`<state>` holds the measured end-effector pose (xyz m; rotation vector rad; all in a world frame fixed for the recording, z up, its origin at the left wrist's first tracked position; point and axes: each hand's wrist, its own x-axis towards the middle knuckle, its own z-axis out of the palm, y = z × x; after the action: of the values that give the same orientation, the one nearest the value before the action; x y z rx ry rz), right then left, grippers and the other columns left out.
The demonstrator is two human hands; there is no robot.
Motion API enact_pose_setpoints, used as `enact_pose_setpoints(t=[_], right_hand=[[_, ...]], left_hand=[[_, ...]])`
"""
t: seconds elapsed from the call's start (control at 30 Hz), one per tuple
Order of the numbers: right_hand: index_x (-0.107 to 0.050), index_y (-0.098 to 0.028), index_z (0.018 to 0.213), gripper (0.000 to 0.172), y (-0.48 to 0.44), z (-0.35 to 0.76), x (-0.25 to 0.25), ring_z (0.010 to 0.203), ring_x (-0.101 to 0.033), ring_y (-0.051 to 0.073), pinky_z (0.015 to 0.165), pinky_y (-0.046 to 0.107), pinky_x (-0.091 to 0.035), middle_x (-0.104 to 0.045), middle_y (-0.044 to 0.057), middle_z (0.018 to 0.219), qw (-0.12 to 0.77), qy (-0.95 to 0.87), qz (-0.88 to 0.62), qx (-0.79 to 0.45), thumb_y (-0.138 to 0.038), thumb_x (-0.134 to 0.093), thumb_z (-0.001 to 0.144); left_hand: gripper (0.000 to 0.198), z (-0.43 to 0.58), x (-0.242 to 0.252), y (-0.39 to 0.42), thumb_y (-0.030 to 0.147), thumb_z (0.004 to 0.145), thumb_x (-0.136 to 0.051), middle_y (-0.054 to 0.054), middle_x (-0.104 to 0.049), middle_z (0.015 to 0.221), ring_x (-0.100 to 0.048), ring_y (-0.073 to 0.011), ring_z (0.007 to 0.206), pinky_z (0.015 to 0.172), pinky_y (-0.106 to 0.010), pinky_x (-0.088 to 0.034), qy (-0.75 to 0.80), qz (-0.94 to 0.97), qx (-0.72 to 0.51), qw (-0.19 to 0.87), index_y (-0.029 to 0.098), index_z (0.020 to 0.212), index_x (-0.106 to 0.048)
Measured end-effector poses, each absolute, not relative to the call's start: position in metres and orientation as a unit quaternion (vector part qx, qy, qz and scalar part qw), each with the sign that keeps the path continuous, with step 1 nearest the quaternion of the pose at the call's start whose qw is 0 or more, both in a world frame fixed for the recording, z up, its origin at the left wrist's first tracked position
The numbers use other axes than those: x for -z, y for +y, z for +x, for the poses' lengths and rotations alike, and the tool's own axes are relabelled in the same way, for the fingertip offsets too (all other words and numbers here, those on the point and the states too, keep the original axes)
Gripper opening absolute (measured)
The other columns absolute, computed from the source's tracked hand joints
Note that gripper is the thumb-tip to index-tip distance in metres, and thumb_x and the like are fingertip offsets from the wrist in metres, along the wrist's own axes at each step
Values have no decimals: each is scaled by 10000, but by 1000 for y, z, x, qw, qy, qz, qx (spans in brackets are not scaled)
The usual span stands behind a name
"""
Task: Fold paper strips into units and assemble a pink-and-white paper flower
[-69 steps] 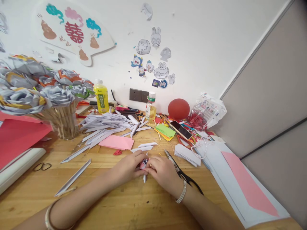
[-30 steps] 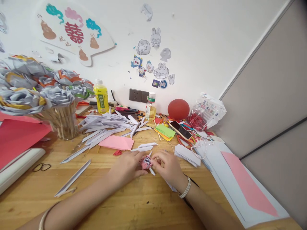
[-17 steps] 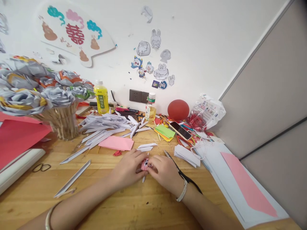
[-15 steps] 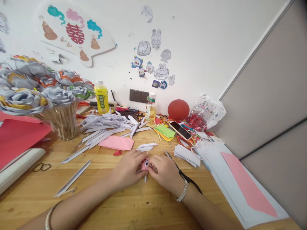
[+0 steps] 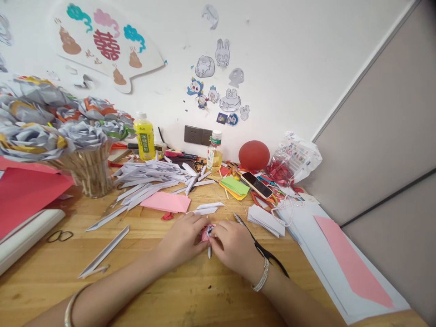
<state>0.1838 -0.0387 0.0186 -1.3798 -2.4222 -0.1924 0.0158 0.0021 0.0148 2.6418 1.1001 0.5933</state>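
Note:
Between my hands, low over the wooden table, is a small pink and white paper flower (image 5: pixel 206 233), with a white paper strip end poking out below it. My left hand (image 5: pixel 184 236) is closed on its left side, thumb underneath. My right hand (image 5: pixel 235 243) pinches its right edge; the fingertips partly hide it. Black-handled scissors (image 5: pixel 269 254) lie beside and partly behind my right hand. Just beyond the hands are a few folded white strips (image 5: pixel 206 209), a stack of pink paper (image 5: pixel 165 202) and a red scrap (image 5: pixel 167 216).
Paper flowers on sticks (image 5: pixel 85 141) stand in a glass jar at left. A pile of folded strips (image 5: pixel 150 175), a yellow bottle (image 5: pixel 144 136), a clear bottle (image 5: pixel 214 152), a phone (image 5: pixel 256 184) and a red balloon (image 5: pixel 254 155) sit toward the wall. White sheets (image 5: pixel 316 254) lie at right.
Both hands stay around the paper flower with almost the same grip. The flower and the strip end below it have shifted very slightly to the right.

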Motion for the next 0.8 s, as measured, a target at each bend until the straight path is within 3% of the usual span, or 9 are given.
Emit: enact_pose_setpoints(t=[0.8], right_hand=[[-575, -156, 757, 92, -36, 182, -19, 706, -566, 184, 587, 281, -335, -630, 50, 746, 115, -860, -486, 102, -152, -539, 842]], left_hand=[[280, 15, -13, 3, 320, 736, -621, -67, -636, 969, -553, -245, 914, 783, -359, -417, 369, 902, -203, 96, 210, 989, -575]])
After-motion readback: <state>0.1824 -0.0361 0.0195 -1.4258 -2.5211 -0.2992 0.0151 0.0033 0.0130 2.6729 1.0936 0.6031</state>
